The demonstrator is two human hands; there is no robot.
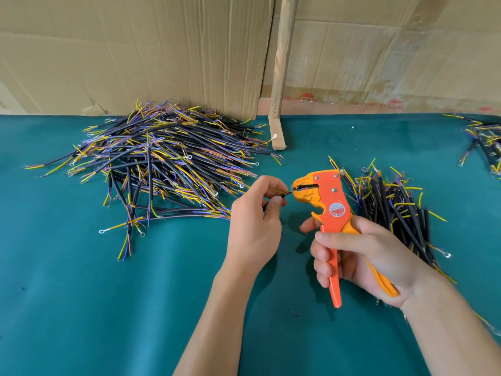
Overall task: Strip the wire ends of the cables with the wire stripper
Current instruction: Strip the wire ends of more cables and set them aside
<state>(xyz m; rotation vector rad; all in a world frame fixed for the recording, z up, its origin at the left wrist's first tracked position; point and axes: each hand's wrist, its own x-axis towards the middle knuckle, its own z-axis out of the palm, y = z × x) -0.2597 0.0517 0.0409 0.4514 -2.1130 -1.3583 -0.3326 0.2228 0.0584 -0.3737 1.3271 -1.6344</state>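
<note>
right hand (363, 256) near 5 o'clock, grip wrapped around both handles of the orange wire stripper (329, 213), handles not yet pressed fully together as far as visible. left hand (256, 215) near the centre, grip narrow, pinching one short black cable (282, 195) between thumb and fingers, with its coloured wire ends pointing toward 3 o'clock and touching the yellow mouth of the tool. hard to tell whether the wire is already inside the blades or just at the entrance.

big pile of cables (162, 164) at 10 o'clock on the green bench (81, 294), black sheaths with yellow, blue and brown wires, some with ring terminals. second pile (398, 210) at 3 o'clock, just behind the right hand, lying more in one direction. third, small pile (485, 139) at 2 o'clock, cut by the frame edge. cardboard wall (135, 50) and a wooden stick (282, 66) at 12 o'clock.

judging progress: probably somewhere in the middle. copper seems to show on many ends in the big pile, but too small to say which pile is finished and which is waiting. tidy pile at 3 o'clock possibly the sorted one. few tiny bits of insulation on the bench near 6 o'clock, under the hands. for the present cable, squeeze of the handles not done yet; many cables likely left after this one.
</note>
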